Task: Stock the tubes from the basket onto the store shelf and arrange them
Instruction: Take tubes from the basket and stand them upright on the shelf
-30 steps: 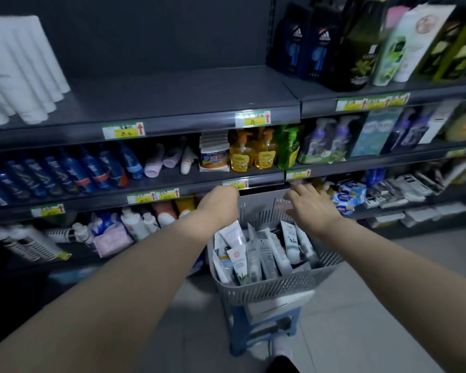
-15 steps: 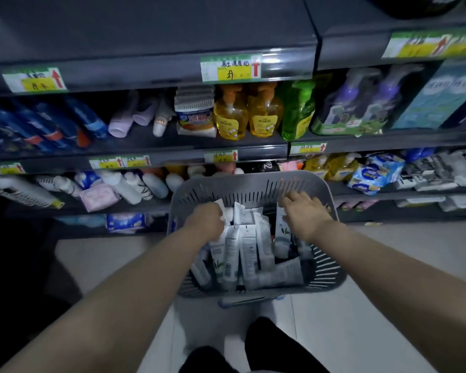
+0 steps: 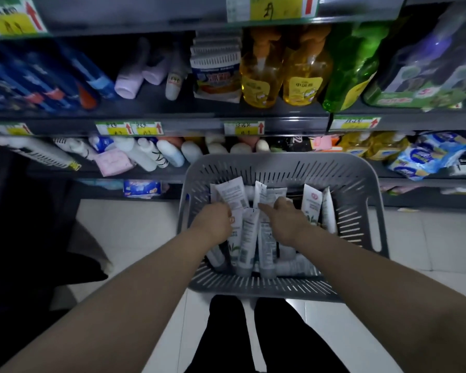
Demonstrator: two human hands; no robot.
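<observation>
From the head camera, white tubes [image 3: 249,238] lie packed in the grey basket [image 3: 280,160] below the stocked store shelf [image 3: 178,128]. The left hand [image 3: 213,219] sits among the tubes with its fingers hidden, so I cannot tell its grip. The right hand [image 3: 286,217] rests straight-fingered on them.

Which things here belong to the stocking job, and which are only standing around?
For the job: tubes, basket, left hand, right hand, shelf.

Only standing around: yellow soap bottles, green bottle, blue bottles, pink packet.
</observation>
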